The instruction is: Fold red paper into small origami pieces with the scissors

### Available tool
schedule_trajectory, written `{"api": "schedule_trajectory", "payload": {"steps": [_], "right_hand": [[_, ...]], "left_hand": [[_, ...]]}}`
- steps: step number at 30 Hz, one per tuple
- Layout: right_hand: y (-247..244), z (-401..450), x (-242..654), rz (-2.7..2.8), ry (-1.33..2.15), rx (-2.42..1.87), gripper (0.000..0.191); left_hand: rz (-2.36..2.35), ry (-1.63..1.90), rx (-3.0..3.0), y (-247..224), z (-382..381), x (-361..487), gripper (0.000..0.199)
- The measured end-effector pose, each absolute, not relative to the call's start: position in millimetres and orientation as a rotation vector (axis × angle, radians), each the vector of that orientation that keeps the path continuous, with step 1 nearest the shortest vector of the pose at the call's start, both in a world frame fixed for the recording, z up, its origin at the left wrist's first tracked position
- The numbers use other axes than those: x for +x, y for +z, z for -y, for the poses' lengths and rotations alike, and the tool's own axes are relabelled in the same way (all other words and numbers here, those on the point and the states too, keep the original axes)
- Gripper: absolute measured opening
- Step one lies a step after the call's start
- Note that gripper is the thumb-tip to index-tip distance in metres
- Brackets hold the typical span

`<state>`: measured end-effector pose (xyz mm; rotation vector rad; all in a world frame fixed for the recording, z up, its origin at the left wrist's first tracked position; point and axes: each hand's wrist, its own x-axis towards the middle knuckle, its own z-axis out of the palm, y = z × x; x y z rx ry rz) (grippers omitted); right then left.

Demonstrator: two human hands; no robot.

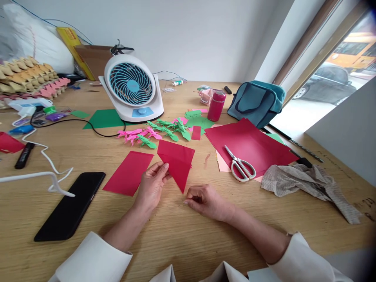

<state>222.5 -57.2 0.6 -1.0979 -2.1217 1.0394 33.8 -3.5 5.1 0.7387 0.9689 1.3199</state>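
Note:
My left hand (153,181) pinches a folded red paper sheet (178,156) between thumb and fingers, holding it above the table with a pointed corner hanging down. Just right of that corner, my right hand (207,201) rests loosely curled by the tabletop, apart from the paper, with nothing visible in it. A flat red paper rectangle (129,172) lies to the left, partly behind my left hand. Beyond the held sheet are green paper cutouts (170,129), pink paper cutouts (136,135) and a small red paper piece (196,132).
White-handled scissors (241,166) lie on large red sheets (249,139) at right, beside a crumpled cloth (289,180). A black phone (72,205) lies at left. Farther back stand a fan (132,86), a red flask (216,105) and a teal bag (257,102).

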Motion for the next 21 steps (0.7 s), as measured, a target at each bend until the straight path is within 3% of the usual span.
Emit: {"api": "schedule_trajectory", "payload": {"steps": [4,12,16,21], "right_hand": [[11,51,239,2.168,0.852,-1.169,0.016],[15,25,311,1.954,0.044,-2.062,0.017],[14,22,336,1.806,-0.039,-2.401,0.024],[10,23,349,1.845,0.021,-2.422,0.029]], "left_hand": [[-1.116,1.454,0.947,2,-4,24,0.039],[-1.217,1.494,1.453,1,-8,16,0.006],[-1.191,1.447,1.369,-4,-10,15,0.01],[-1.119,1.41,1.205,-9,-13,13,0.022]]}}
